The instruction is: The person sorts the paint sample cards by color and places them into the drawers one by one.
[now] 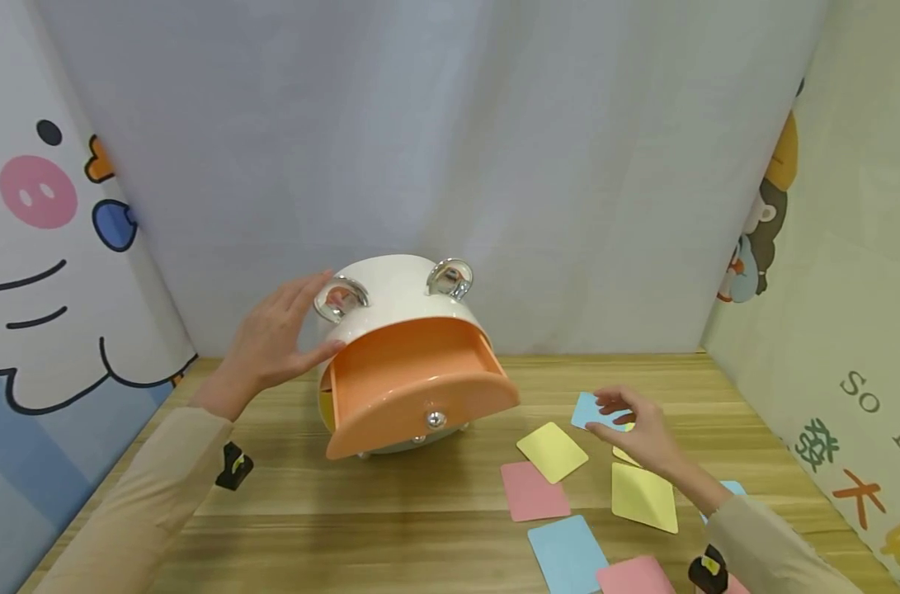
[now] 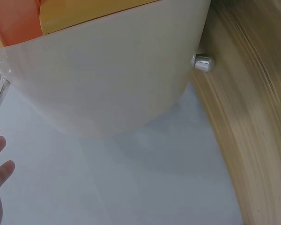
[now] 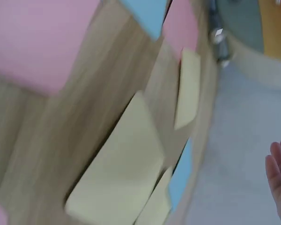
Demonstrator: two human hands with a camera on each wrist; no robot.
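Observation:
A rounded white storage box (image 1: 390,276) with two silver ear-like loops sits on the table, slightly left of centre. Its orange drawer (image 1: 420,404), with a silver knob (image 1: 436,420), is pulled out and the inside that shows is bare. My left hand (image 1: 275,334) rests at the box's left side, thumb by the front rim and fingers near the left loop (image 1: 341,299). To the right, my right hand (image 1: 638,427) hovers over a light blue card (image 1: 586,410), fingers loosely bent. Between its thumb and fingers I see no held card. The card is partly hidden by the hand.
Scattered on the wooden table's right half lie yellow cards (image 1: 553,452), a pink card (image 1: 534,492), another blue card (image 1: 567,553) and more pink ones (image 1: 635,576). A pale curtain (image 1: 568,206) closes the back; printed panels stand at both sides.

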